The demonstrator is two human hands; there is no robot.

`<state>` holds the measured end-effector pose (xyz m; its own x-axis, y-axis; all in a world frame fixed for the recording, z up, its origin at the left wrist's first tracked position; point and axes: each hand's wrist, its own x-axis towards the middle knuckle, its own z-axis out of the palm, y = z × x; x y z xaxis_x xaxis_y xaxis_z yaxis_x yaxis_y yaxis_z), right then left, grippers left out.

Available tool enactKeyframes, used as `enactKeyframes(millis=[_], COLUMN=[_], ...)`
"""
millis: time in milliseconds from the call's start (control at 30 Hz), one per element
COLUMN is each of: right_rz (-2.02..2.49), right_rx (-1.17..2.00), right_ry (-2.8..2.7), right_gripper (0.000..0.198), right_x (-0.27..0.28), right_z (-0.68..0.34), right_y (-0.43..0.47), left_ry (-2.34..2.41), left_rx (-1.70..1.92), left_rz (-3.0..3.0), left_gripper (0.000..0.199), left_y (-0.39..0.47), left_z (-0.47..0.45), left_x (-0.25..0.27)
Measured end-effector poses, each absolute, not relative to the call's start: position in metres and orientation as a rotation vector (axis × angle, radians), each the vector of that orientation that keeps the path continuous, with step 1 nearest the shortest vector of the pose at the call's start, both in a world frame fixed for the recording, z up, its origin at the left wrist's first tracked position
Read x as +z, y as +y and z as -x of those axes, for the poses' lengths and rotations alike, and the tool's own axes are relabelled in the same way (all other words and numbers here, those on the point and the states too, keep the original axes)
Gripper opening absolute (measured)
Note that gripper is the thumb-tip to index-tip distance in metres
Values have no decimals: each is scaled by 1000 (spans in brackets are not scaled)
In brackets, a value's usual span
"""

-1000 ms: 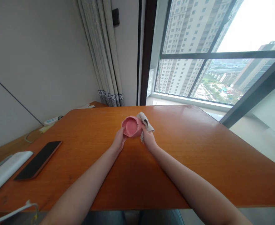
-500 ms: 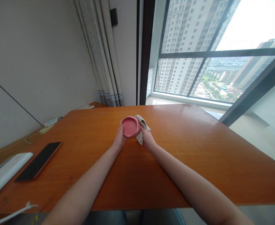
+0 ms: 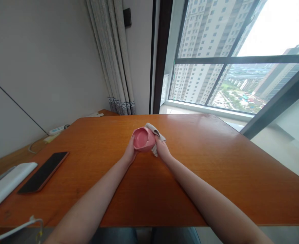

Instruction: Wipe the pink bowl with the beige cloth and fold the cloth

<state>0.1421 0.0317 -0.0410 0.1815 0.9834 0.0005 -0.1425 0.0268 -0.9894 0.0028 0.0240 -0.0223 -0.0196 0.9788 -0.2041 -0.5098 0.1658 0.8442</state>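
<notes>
A small pink bowl (image 3: 141,139), faceted on the outside, is held above the middle of the wooden table, tilted so its inside faces left and toward me. My left hand (image 3: 130,149) grips its left rim, the thumb along the edge and the other fingers hidden behind it. My right hand (image 3: 162,148) is closed on a light grey cloth (image 3: 153,128), which it presses against the bowl's right side. Part of the cloth hangs below that hand, and another fold stands up behind the bowl.
The wooden table (image 3: 215,176) stretches out all round my arms. On its left lie a dark phone (image 3: 43,172) and a white flat device (image 3: 9,184). A white cable (image 3: 19,227) crosses the front left corner; a power strip (image 3: 59,129) sits beyond the left edge.
The bowl has turned so that its right outer wall shows more and its opening points further left. Both hands still hold on, the cloth staying against the right side.
</notes>
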Motion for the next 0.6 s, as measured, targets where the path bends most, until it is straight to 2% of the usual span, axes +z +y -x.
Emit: enactKeyframes(millis=[167,333,433,533,600], right_rz=[1263,1308,1347,1345,1280], right_rx=[1197,1202,1195,1142,1077], right_ry=[-936,-962,-807,-692,-729], right_gripper=[53,46,53,55,52], right_x=[-39,-41,-42,-40,-37], right_z=[-143,-141,-142,-146,-149], right_y=[34,35,35,36,37], left_ry=[846,848,883,905,875], left_rx=[1454,1460,1399,1256,1131], left_rz=[-618,-597,-697,-798,-777], left_gripper=[38,44,46,62,59], left_y=[25,26,24,18,15], left_z=[-5,-3,-3,-4,-6], left_x=[-22,-22,-21,-19,-18])
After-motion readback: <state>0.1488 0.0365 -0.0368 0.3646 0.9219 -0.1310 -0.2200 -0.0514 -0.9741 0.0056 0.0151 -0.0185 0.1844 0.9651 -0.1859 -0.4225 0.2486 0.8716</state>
